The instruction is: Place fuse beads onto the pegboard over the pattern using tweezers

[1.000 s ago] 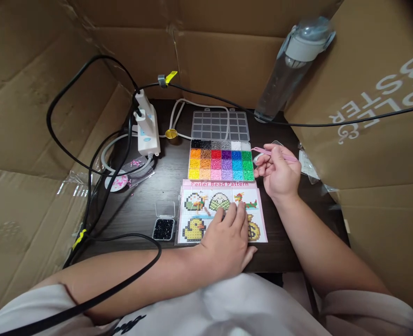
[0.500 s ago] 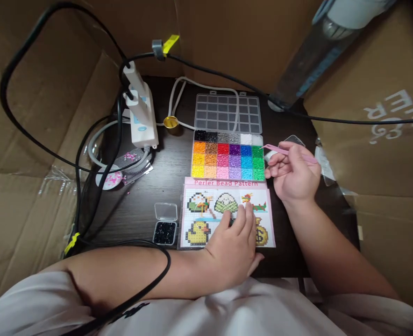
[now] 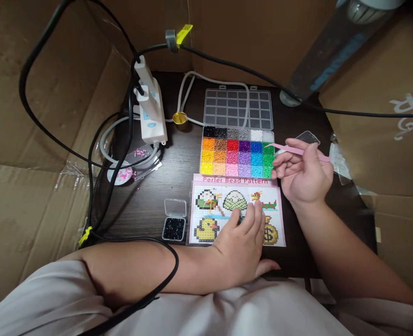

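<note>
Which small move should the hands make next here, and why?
Probably lower the pink tweezers into the green beads. The right hand holds them with the tip over that column of the bead box, while the left hand lies flat on the pattern sheet.

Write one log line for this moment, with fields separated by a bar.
left hand: flat on pattern sheet | right hand: holds pink tweezers | tweezers tip: at bead box

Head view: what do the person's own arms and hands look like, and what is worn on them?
Both the left hand and the right hand are bare: no gloves, rings or watch show. The forearms are bare too. Short sleeves of a white T-shirt cover the upper arms. A thick black cable lies across the left forearm.
</note>
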### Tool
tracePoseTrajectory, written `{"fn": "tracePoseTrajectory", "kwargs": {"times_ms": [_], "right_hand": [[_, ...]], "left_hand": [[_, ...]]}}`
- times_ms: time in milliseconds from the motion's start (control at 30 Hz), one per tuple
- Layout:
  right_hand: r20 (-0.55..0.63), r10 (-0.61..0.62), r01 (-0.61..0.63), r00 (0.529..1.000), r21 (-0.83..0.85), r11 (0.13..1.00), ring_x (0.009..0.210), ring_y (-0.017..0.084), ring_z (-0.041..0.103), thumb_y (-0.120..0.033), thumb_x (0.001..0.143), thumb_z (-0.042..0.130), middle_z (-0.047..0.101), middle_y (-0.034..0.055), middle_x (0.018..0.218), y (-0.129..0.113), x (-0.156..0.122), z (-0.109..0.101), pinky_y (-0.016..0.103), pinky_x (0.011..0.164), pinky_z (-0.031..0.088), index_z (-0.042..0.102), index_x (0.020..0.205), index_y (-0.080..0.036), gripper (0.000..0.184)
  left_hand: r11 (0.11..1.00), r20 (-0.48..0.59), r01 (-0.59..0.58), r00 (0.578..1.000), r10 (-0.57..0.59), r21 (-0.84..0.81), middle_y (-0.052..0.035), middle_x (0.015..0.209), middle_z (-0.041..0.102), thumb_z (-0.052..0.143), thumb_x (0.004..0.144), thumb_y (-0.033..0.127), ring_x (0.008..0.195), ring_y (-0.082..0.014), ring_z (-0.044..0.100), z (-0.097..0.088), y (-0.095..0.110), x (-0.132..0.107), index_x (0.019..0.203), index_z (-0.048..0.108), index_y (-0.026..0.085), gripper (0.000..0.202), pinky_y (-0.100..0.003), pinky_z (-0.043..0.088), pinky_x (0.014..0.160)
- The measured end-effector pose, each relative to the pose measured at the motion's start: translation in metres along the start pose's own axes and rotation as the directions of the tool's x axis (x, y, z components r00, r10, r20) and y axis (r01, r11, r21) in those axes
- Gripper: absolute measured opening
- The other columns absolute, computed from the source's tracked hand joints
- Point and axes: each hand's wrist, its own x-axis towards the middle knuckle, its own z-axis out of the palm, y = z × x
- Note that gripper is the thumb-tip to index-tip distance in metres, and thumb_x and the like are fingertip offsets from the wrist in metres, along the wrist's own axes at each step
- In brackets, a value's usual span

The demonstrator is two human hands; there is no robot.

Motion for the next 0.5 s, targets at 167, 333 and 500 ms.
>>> {"fn": "tracePoseTrajectory", "kwargs": {"times_ms": [167, 333, 500], "right_hand": [[0.025, -0.011, 0.011, 1.000, -0.017, 1.000, 0.038, 0.011, 0.052, -0.054, 0.091, 0.053, 0.066, 0.0021, 0.060, 0.0006, -0.0036, 0.0027, 0.026, 0.037, 0.044, 0.067, 0.095, -0.018, 0.038], [0.049, -0.002, 0.003, 0.999, -0.032, 0.999, 0.038, 0.010, 0.052, -0.055, 0.090, 0.054, 0.066, 0.0005, 0.060, 0.0014, -0.0051, 0.0052, 0.026, 0.038, 0.045, 0.066, 0.094, -0.018, 0.039], [0.053, 0.007, -0.005, 0.999, -0.029, 1.000, 0.038, 0.010, 0.052, -0.055, 0.090, 0.054, 0.066, 0.0004, 0.061, 0.0026, -0.0051, 0.0062, 0.025, 0.038, 0.046, 0.066, 0.094, -0.018, 0.040]], "left_hand": [[1.000, 0.007, -0.001, 1.000, 0.001, 0.007, -0.0229, 0.155, 0.030, 0.025, 0.087, 0.075, 0.139, -0.0340, 0.029, 0.0009, 0.0007, -0.0022, 0.145, 0.040, 0.004, 0.093, -0.047, 0.029, 0.107], [1.000, 0.004, 0.001, 1.000, -0.001, 0.006, -0.0228, 0.155, 0.030, 0.024, 0.087, 0.075, 0.139, -0.0340, 0.029, 0.0012, 0.0014, -0.0026, 0.145, 0.041, 0.005, 0.093, -0.047, 0.028, 0.107], [1.000, 0.010, 0.005, 1.000, -0.005, 0.017, -0.0221, 0.155, 0.032, 0.025, 0.087, 0.076, 0.139, -0.0336, 0.029, 0.0005, 0.0012, -0.0016, 0.145, 0.041, 0.005, 0.093, -0.047, 0.028, 0.108]]}}
